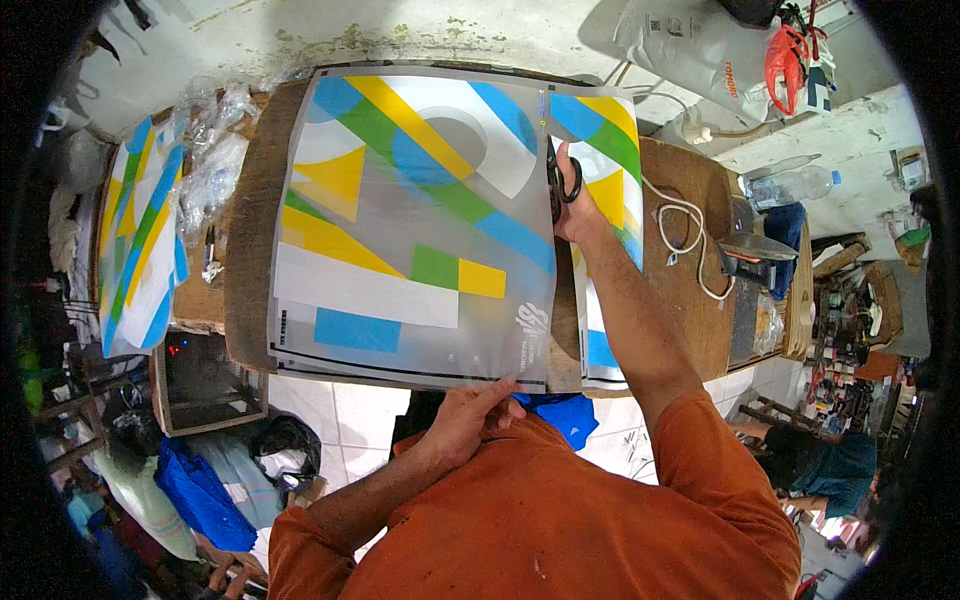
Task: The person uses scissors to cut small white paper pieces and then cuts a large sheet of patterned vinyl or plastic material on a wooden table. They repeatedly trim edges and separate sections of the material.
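Patterned film (385,230), see-through w/ blue, green, yellow & white shapes, lies flat on the brown table (690,170), straight ahead of both hands. R hand (575,205) grips black scissors (565,180) by the handles, out toward the film's far edge; can't tell if the blades are apart. L hand (468,425) is at the near edge, fingertips touching the film; pinching or just resting, can't tell

Key relation: scissors sit btwn the wide main panel & a narrow strip (602,345) to its R. Strip's long axis runs away from the person; a bare band of table shows btwn the two, from R hand back to the near edge. R hand is much nearer the far edge, L hand the near one

Farther out: bare table R of the strip, then a white cord (692,207) & an iron-like tool (755,250). To the L, a bare margin, crumpled clear plastic (215,145) & another patterned sheet (140,240). Pale wall (400,30) behind the far edge limits room there
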A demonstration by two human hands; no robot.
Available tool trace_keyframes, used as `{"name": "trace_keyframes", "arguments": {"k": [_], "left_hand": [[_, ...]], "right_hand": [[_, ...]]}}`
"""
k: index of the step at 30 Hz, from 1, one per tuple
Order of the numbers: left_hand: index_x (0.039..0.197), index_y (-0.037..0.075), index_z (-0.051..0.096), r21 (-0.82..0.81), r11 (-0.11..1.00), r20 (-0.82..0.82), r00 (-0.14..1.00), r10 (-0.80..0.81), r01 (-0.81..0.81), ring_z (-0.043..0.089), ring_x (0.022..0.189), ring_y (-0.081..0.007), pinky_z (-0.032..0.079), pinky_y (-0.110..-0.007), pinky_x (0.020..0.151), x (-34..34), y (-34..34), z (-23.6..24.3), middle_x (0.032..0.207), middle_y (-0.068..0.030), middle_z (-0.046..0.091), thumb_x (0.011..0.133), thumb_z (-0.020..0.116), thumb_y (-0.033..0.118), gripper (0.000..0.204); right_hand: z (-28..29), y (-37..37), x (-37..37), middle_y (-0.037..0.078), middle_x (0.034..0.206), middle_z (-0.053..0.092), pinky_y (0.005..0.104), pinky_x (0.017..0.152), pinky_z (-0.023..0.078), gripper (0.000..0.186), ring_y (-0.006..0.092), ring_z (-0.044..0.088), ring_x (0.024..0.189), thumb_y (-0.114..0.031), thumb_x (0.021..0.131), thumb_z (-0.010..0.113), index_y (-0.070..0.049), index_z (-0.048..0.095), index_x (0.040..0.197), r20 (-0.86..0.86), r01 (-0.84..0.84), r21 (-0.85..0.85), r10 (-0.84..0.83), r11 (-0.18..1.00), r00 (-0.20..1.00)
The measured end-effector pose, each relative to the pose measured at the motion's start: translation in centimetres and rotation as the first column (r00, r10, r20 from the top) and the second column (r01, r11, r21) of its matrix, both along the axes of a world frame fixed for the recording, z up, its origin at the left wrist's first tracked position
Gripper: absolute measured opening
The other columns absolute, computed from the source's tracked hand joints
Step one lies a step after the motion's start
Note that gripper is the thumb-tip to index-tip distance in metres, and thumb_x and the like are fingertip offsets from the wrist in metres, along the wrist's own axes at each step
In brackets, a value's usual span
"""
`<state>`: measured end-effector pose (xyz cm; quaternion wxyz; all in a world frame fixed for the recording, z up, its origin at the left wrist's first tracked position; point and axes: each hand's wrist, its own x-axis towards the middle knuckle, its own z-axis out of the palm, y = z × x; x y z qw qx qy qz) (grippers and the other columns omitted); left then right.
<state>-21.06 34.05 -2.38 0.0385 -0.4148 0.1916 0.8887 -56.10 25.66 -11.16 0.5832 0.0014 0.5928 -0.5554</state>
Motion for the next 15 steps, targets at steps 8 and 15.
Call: {"name": "trace_keyframes", "arguments": {"k": [8,15], "left_hand": [[0.087,0.001,0.070,-0.023,0.986,0.003,0.987,-0.164,0.164,0.059,0.063,-0.0127,0.046,-0.027,0.057,0.5,-0.5,-0.8,0.075,-0.0051,0.067,0.100,0.063,0.034,0.036],[0.083,-0.001,0.073,-0.133,0.981,-0.048,0.988,-0.146,0.138,0.056,0.060,-0.0101,0.042,-0.025,0.054,0.6,-1.0,0.1,0.068,-0.0033,0.063,0.101,0.060,0.039,0.046]], "right_hand": [[0.4,-1.5,-1.6,-0.009,0.066,0.050,0.0336,0.062,0.044,0.070,0.0103,0.050,0.061,-0.094,0.066,0.058,-0.026,0.064,0.082,-0.040,0.010,0.093,-0.006,0.996,0.999],[0.8,-3.8,-2.5,-0.010,0.061,0.048,0.0314,0.058,0.043,0.070,0.0094,0.048,0.055,-0.094,0.063,0.060,-0.025,0.061,0.074,-0.088,0.042,0.132,-0.030,0.990,0.996]]}}
